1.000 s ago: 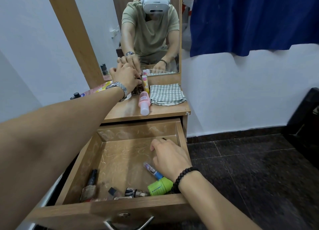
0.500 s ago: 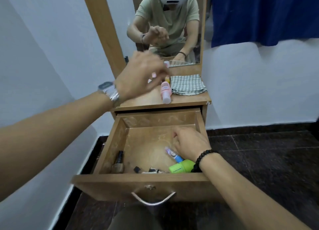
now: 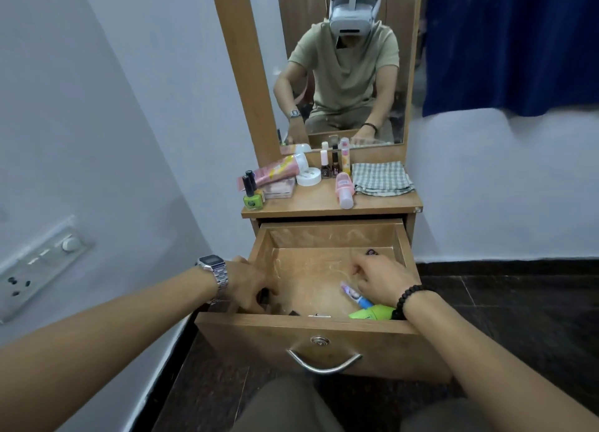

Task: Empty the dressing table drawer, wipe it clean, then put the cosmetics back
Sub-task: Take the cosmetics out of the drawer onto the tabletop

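I see my left hand (image 3: pixel 249 285) down in the open drawer (image 3: pixel 324 331) at its near left corner, its grip curled round a dark bottle (image 3: pixel 264 297). My right hand (image 3: pixel 377 281) rests by the small tube (image 3: pixel 353 295) and green bottle (image 3: pixel 372 311); its grip I cannot tell. More cosmetics and the checked cloth (image 3: pixel 381 177) sit on the table (image 3: pixel 324 204).

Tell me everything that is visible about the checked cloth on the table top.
The cloth is woven fabric, white with a grey-green check. It is folded into a rough rectangle of several layers, whose edges show at the front. It lies flat on the right side of the wooden table top, below the mirror. A pink bottle lies just left of it; whether they touch cannot be told. No hand touches it.
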